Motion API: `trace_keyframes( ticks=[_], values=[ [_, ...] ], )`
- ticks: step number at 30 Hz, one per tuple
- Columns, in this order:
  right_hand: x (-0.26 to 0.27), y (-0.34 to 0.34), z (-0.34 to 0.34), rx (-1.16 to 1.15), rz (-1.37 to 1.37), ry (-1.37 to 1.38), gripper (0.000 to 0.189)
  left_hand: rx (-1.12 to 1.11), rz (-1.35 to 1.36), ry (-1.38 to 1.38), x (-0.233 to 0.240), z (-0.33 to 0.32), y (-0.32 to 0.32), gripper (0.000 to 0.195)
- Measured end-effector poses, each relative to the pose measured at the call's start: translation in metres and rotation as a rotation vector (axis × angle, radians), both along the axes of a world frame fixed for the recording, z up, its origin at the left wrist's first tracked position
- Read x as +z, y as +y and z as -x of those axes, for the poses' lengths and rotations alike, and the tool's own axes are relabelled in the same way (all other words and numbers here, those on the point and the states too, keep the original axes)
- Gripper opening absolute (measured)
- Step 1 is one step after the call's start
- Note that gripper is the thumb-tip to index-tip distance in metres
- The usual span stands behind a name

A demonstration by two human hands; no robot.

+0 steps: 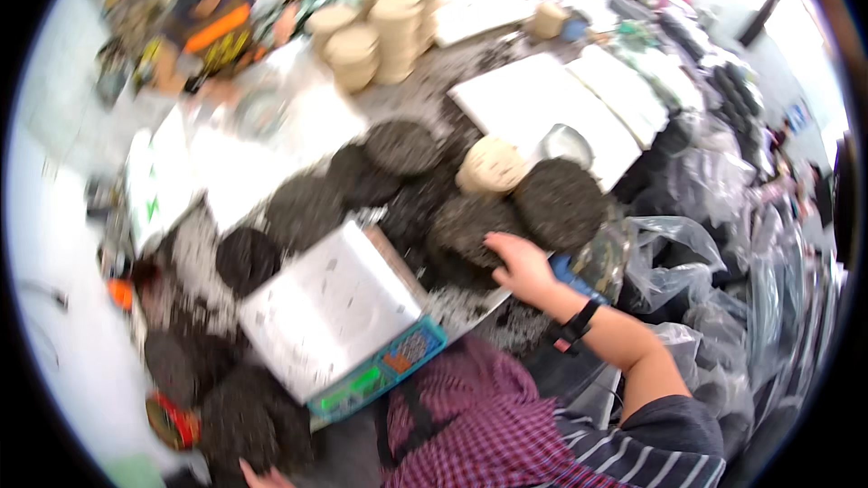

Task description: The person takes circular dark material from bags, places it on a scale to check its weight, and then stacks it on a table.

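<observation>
My right hand, with a black band on its wrist, rests its fingertips on a dark, rough round cake. Its thumb is held apart near the cake's edge. Against that cake leans another dark cake, beside a stack of pale discs. Only the fingers of my left hand show at the bottom edge, close to a pile of dark cakes; the rest is cut off. Between my hands stands a digital scale with a bare metal pan and a lit green display.
More dark cakes lie beyond the scale amid dark crumbs. Tall stacks of pale discs stand farther back. A co-worker works across the table. Clear plastic bags crowd the right side. A tape roll sits at lower left.
</observation>
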State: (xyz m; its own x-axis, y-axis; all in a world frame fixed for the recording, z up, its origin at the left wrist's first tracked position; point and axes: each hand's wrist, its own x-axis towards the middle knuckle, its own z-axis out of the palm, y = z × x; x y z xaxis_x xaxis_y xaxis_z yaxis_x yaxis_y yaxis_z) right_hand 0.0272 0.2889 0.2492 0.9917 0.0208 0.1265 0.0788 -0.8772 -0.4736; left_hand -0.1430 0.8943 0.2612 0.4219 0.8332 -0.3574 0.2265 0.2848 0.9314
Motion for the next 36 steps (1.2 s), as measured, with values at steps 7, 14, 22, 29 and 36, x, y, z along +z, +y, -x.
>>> trace_keyframes(
  ticks=[7,14,22,29,36],
  values=[
    [0.065,-0.005,-0.021,-0.45,-0.412,-0.313,0.038,-0.356,-0.95,0.03,-0.098,0.036,0.1,0.055],
    [0.026,0.09,-0.056,-0.367,-1.203,0.233,0.04,-0.124,-0.654,-0.074,-0.022,-0.075,-0.001,0.039],
    [-0.029,0.139,-0.054,-0.177,-0.988,0.115,0.043,-1.095,-1.213,-0.109,0.025,-0.149,-0.176,0.045],
    [-0.064,0.078,-0.012,-0.151,-0.839,0.198,0.026,-1.095,-1.064,0.102,-0.006,-0.088,-0.164,0.055],
    [-0.043,0.111,-0.032,0.005,-0.514,0.111,0.021,-0.804,-1.186,0.15,0.024,-0.111,-0.116,0.071]
  ],
)
